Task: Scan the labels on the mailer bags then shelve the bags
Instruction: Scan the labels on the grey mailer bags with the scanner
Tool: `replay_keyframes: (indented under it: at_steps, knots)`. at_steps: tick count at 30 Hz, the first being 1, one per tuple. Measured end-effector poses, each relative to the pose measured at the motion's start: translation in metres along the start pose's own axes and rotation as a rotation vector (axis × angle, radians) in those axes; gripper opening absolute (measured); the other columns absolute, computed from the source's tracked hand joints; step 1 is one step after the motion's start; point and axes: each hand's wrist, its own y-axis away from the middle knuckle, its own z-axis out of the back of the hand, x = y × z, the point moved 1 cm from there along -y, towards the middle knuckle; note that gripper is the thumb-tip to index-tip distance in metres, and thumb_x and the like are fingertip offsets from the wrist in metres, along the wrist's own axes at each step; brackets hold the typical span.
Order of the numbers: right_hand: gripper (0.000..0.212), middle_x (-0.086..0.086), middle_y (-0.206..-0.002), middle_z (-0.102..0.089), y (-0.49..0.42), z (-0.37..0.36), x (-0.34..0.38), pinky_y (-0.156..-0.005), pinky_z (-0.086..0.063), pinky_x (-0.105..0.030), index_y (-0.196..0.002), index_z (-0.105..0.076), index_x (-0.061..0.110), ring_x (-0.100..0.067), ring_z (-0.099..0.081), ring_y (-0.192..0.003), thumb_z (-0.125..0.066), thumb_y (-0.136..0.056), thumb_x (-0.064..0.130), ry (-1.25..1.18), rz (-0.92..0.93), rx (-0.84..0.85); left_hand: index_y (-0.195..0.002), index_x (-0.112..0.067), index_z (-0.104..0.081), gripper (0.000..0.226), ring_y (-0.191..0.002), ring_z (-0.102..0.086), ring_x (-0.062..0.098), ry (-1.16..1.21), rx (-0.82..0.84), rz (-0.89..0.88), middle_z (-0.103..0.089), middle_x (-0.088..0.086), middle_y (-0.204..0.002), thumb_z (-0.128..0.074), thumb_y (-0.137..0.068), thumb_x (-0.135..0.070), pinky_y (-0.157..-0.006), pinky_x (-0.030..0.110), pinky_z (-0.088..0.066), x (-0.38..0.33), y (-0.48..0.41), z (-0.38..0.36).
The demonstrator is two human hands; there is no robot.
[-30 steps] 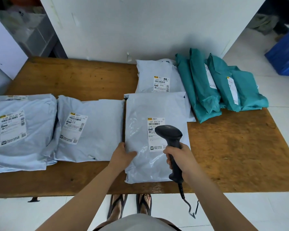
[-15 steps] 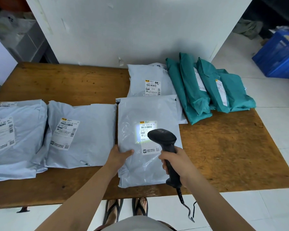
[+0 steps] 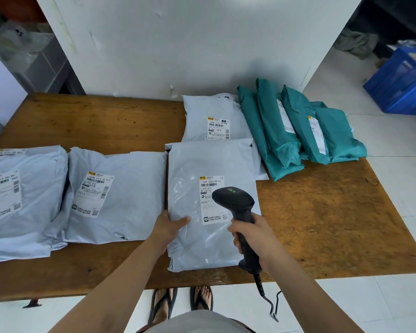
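A grey mailer bag (image 3: 197,188) with a white label (image 3: 211,200) lies flat on the wooden table (image 3: 334,224) in front of me. My left hand (image 3: 169,227) grips the bag's left edge, thumb lying on top. My right hand (image 3: 255,236) grips a black barcode scanner (image 3: 238,210), whose head hovers over the label's right side with a green light on top. Another grey bag (image 3: 209,118) lies behind it. Two more grey bags (image 3: 120,195) (image 3: 17,200) lie to the left. Several teal bags (image 3: 296,131) are stacked at the back right.
A white wall panel (image 3: 190,44) stands behind the table. A blue crate (image 3: 404,85) sits on the floor at the far right. The scanner's coiled cable (image 3: 267,299) hangs past the table's front edge. My sandalled feet (image 3: 183,304) show below the edge.
The scanner's white light that lit the label half a second ago is off, and a green light shows on the scanner's head. Both hands stay in place; my view shifted slightly.
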Motion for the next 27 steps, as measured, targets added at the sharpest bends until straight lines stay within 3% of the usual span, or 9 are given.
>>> replay_keyframes:
  at_steps: [3,8,12,15,17,19,22,25,27]
  knots:
    - [0.005,-0.005,-0.057,-0.054,0.001,0.002,0.001,-0.054,-0.045,-0.028,-0.088,-0.059,0.009,-0.017,-0.05,-0.052,-0.061,-0.084,0.006,-0.008,0.013,0.0,-0.127,-0.002,-0.049,0.051,-0.102,-0.056,0.022,-0.022,-0.009,-0.022,-0.058,0.013,-0.126,-0.071,-0.081,-0.01,-0.088,0.031,-0.046,0.0,0.0,0.0]
    - [0.005,-0.005,-0.056,-0.052,-0.001,0.003,-0.001,-0.053,-0.043,-0.03,-0.085,-0.058,0.008,-0.018,-0.048,-0.051,-0.061,-0.083,0.004,-0.038,0.033,-0.043,-0.131,-0.008,-0.048,0.042,-0.117,-0.053,0.023,-0.246,-0.068,-0.297,-0.058,0.007,-0.126,-0.055,-0.09,-0.003,-0.097,0.029,-0.042,-0.021,0.018,0.006]
    - [0.007,-0.007,-0.054,-0.051,-0.006,-0.001,0.0,-0.05,-0.041,-0.028,-0.08,-0.056,0.007,-0.018,-0.046,-0.047,-0.061,-0.084,0.006,-0.024,0.009,-0.04,-0.113,-0.017,-0.053,0.034,-0.094,-0.056,0.012,-0.345,-0.155,-0.466,-0.062,-0.005,-0.1,-0.055,-0.087,0.004,-0.075,0.01,-0.043,-0.055,0.032,0.06]
    - [0.014,-0.007,-0.051,-0.05,-0.009,-0.008,0.003,-0.047,-0.041,-0.026,-0.074,-0.053,0.006,-0.017,-0.045,-0.042,-0.061,-0.086,0.009,0.031,0.002,0.013,-0.133,-0.014,-0.044,0.048,-0.111,-0.056,0.03,-0.451,-0.315,-0.352,-0.059,0.007,-0.12,-0.06,-0.088,-0.007,-0.091,0.036,-0.046,-0.069,0.02,0.134]
    - [0.015,-0.006,-0.051,-0.05,-0.012,-0.014,0.004,-0.046,-0.041,-0.026,-0.075,-0.053,0.006,-0.016,-0.044,-0.041,-0.062,-0.087,0.009,0.058,-0.003,0.034,-0.148,-0.018,-0.02,0.074,-0.129,-0.042,0.039,-0.637,-0.397,-0.236,-0.041,0.015,-0.144,-0.061,-0.087,-0.012,-0.107,0.05,-0.036,-0.072,0.007,0.172]
    - [0.014,-0.005,-0.049,-0.05,-0.014,-0.02,0.006,-0.046,-0.041,-0.026,-0.076,-0.054,0.008,-0.016,-0.044,-0.04,-0.062,-0.088,0.009,0.08,-0.004,0.052,-0.15,-0.014,-0.004,0.087,-0.13,-0.036,0.045,-0.851,-0.571,-0.094,-0.03,0.026,-0.146,-0.061,-0.084,-0.009,-0.107,0.054,-0.032,-0.076,0.0,0.188]
    - [0.015,-0.005,-0.049,-0.05,-0.017,-0.022,0.01,-0.047,-0.041,-0.026,-0.075,-0.054,0.008,-0.015,-0.045,-0.04,-0.062,-0.087,0.009,0.102,0.003,0.063,-0.147,-0.007,-0.01,0.082,-0.12,-0.038,0.048,-0.958,-0.771,-0.066,-0.035,0.032,-0.133,-0.059,-0.081,-0.008,-0.098,0.055,-0.036,-0.086,0.001,0.168]
    - [0.014,-0.005,-0.05,-0.051,-0.018,-0.017,0.014,-0.049,-0.042,-0.027,-0.075,-0.054,0.008,-0.015,-0.045,-0.041,-0.063,-0.087,0.009,0.099,0.006,0.046,-0.141,-0.007,-0.027,0.066,-0.117,-0.044,0.044,-0.898,-0.647,-0.323,-0.043,0.027,-0.129,-0.06,-0.083,-0.013,-0.096,0.051,-0.039,-0.093,-0.007,0.11]
    - [0.013,-0.005,-0.051,-0.051,-0.017,-0.009,0.019,-0.05,-0.042,-0.028,-0.076,-0.055,0.009,-0.016,-0.046,-0.044,-0.063,-0.086,0.008,0.074,0.003,0.02,-0.137,-0.01,-0.036,0.056,-0.119,-0.049,0.036,-0.715,-0.481,-0.397,-0.049,0.02,-0.131,-0.061,-0.087,-0.021,-0.098,0.045,-0.042,-0.103,-0.014,0.066]
